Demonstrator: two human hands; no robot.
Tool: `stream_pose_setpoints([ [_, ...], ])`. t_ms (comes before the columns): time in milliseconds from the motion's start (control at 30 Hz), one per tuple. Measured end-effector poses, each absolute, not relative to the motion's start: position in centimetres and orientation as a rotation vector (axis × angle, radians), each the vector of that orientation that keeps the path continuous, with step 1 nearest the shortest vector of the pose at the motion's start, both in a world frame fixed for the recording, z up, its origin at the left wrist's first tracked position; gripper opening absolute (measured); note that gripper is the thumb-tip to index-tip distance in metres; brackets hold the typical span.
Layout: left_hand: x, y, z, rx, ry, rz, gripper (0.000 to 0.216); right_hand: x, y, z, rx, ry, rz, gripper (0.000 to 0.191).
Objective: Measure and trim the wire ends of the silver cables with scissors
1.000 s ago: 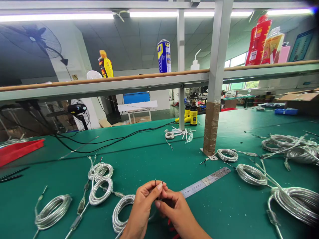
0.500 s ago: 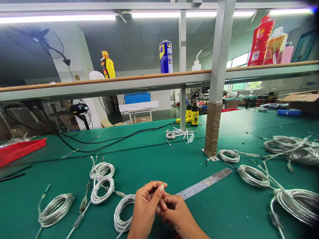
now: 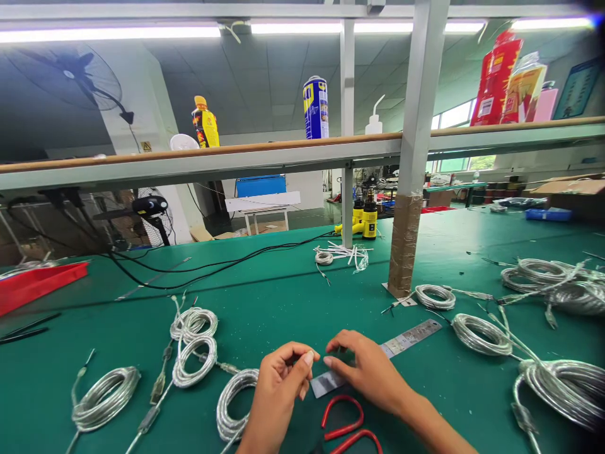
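My left hand (image 3: 285,391) is closed in a pinch, thumb against the fingers; whatever it holds is too small or hidden to make out. To its right, my right hand (image 3: 366,369) hovers over the steel ruler (image 3: 410,339) with thumb and fingers apart, holding nothing I can see. The ruler lies slanted on the bench and is partly covered by that hand. Below both hands are the red loop handles of what look like scissors (image 3: 344,416), their blades out of view. Beside my left wrist lies a coil of clear-jacketed silver cable (image 3: 231,403), partly hidden by it.
More cable coils lie left (image 3: 106,397) and right (image 3: 479,334) on the green bench (image 3: 265,296). A taped post (image 3: 404,246) rises from it, holding a shelf (image 3: 283,154) with bottles and a spray can. Yellow heat guns (image 3: 368,221) stand behind. A red tray (image 3: 42,287) sits left.
My right hand has parted from my left, moved right and up over the ruler, and opened. The red handles have come into view. My left hand has stayed nearly in place.
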State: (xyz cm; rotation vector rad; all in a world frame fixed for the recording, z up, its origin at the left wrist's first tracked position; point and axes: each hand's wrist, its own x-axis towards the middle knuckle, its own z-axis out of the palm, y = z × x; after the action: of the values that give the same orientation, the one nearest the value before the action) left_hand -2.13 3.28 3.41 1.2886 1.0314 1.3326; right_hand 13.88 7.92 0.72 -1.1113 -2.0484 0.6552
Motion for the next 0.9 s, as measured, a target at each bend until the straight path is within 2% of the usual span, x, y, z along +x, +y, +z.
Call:
stream_pose_setpoints([
  [67, -2.0, 3.2, 3.5, 1.265, 1.024, 1.291, 0.024, 15.2, 8.6, 0.8, -1.163, -2.238, 0.431, 0.024],
  [167, -1.9, 3.3, 3.5, 1.212, 1.012, 1.23, 0.024, 16.1, 9.0, 0.6, -1.197, -2.422, 0.345, 0.037],
  [333, -2.0, 3.6, 3.1, 1.175, 1.03, 1.113, 0.022, 16.1, 9.5, 0.6, -1.186, -2.513, 0.318, 0.027],
  [500, -2.4, 3.8, 2.6, 1.158, 1.092, 0.982, 0.022, 16.4, 9.7, 0.9, -1.213, -2.509, 0.451, 0.031],
  [633, -2.4, 3.8, 2.4, 1.155, 1.107, 0.935, 0.022, 15.9, 9.5, 0.3, -1.348, -2.396, 0.513, 0.024],
  [767, -2.3, 3.7, 2.2, 1.16, 1.112, 0.897, 0.024, 14.3, 9.1, -0.4, -1.466, -2.252, 0.198, 0.05],
  [900, -2.4, 3.6, 2.2, 1.177, 1.128, 0.876, 0.024, 13.6, 8.6, 0.0, -1.322, -2.197, -0.055, 0.043],
])
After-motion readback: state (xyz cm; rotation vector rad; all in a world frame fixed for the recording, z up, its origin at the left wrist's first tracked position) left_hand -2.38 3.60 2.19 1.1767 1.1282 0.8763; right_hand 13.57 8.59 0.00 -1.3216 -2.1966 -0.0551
